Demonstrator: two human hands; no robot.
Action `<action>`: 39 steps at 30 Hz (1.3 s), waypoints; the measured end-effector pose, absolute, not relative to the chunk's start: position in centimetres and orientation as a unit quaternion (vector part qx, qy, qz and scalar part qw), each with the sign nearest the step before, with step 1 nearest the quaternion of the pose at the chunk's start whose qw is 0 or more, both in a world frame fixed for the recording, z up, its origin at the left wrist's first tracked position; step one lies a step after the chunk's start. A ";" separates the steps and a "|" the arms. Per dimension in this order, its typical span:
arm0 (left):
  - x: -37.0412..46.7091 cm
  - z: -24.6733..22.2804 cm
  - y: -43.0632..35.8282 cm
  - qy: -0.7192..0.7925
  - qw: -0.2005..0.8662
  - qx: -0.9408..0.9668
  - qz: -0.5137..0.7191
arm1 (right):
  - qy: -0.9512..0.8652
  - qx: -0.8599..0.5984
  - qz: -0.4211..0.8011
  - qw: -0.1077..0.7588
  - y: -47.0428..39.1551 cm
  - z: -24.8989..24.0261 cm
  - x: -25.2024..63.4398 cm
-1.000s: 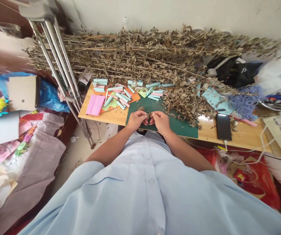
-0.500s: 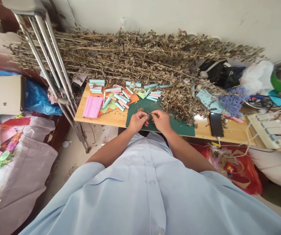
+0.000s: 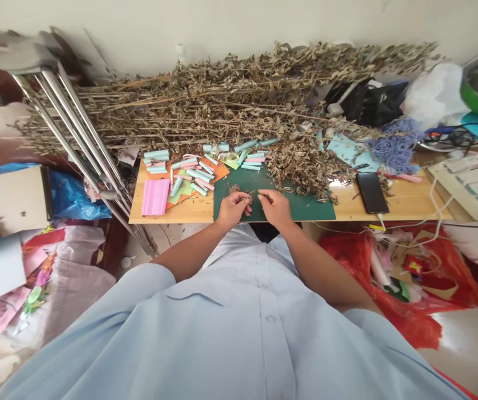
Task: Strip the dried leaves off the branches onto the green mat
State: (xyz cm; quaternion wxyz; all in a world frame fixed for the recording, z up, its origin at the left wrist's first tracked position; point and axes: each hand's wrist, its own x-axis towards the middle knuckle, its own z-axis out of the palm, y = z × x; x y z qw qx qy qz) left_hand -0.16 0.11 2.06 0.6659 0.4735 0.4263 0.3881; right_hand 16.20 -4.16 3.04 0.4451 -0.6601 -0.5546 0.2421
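Over the green mat [image 3: 305,209] my left hand [image 3: 234,209] has its fingers pinched together at a small bit of dried leaf. Close to its right is my right hand [image 3: 275,207], thumb and forefinger pressed together; what they hold, if anything, is too small to make out. A narrow gap lies between the hands. Crumbled leaf [image 3: 234,190] lies on the mat just behind my left hand. A heap of dried leaves [image 3: 301,166] covers the mat's back right part. Several blue and pink paper rolls [image 3: 199,175] lie to the left.
Long dried stalks [image 3: 205,105] span the back of the table. A pink folded sheet [image 3: 156,196] is at the left, beside metal crutches [image 3: 76,122]. At the right lie a black phone [image 3: 372,193], purple yarn [image 3: 395,145] and a power strip [image 3: 472,183].
The view has shifted. My right hand has moved slightly away from my left, and the gap between their fingertips is wider.
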 end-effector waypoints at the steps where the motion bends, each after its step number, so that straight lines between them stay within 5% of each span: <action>1: -0.2 2.2 0.1 0.425 0.669 0.472 0.387 | -0.550 -0.651 0.272 0.448 -4.3 3.2 16.0; 8: -0.1 2.9 -0.1 0.431 0.652 0.482 0.395 | -0.546 -0.593 0.393 0.443 -4.0 2.6 15.6; 21: 0.3 3.1 -0.8 0.478 0.609 0.503 0.384 | -0.649 -0.571 0.291 0.411 -3.0 1.2 16.2; 39: 0.9 3.3 -1.4 0.467 0.631 0.460 0.416 | -0.573 -0.541 0.476 0.390 -3.0 2.0 17.7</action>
